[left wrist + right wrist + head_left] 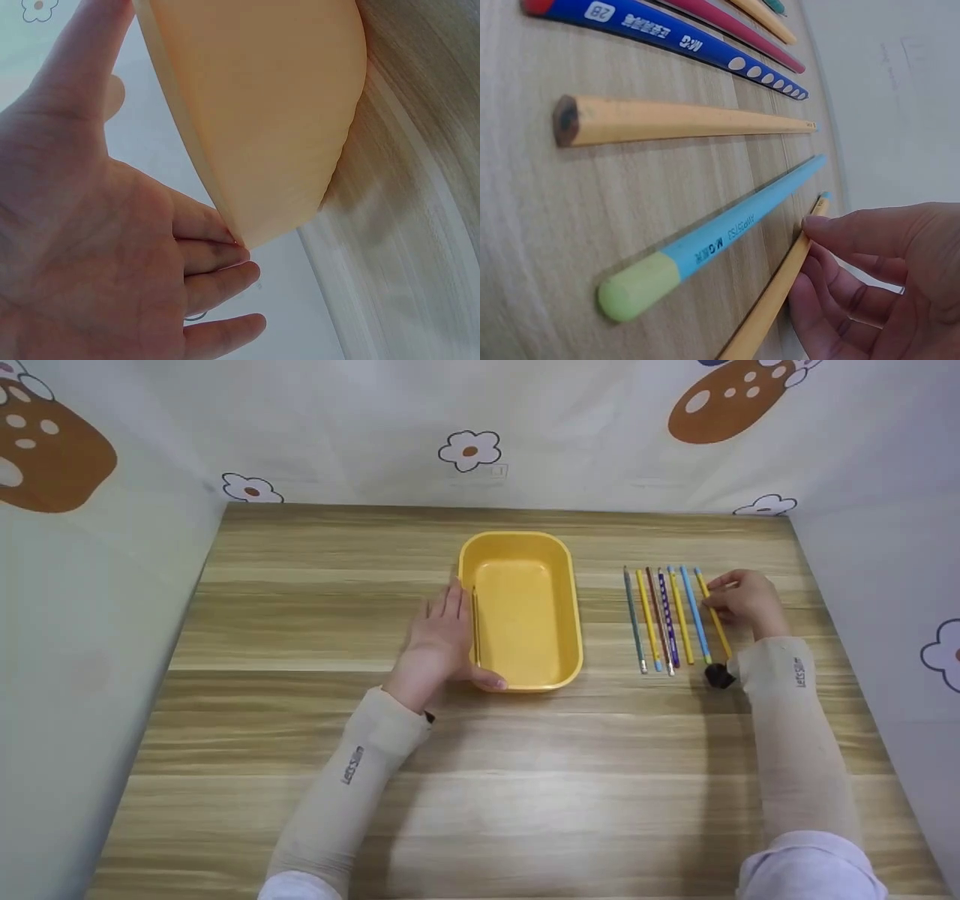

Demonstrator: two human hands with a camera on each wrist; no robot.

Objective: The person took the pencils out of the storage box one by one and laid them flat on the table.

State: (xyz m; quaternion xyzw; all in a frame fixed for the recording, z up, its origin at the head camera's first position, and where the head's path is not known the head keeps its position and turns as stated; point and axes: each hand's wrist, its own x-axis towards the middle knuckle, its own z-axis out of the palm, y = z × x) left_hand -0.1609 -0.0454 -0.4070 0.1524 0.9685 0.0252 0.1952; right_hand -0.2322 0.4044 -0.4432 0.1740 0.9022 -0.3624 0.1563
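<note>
A yellow rectangular tray (529,622) stands mid-table in the head view, with a thin pencil (476,630) lying along its inner left wall. My left hand (439,645) rests against the tray's left side, fingers straight at the rim and thumb over the near corner; the left wrist view shows fingertips touching the rim. At the right end of a row of pencils, my right hand (752,601) pinches a yellow pencil (772,292) between thumb and fingers near its blue-tipped far end. Just left of it lies a light-blue pencil (727,232) with a pale green end.
Farther left in the row lie another yellow pencil (682,615), a dark-blue dotted pencil (667,615), a dark red pencil (657,607), a further yellow pencil (646,615) and a green pencil (634,619). Patterned white walls (337,442) enclose the wooden table (300,622).
</note>
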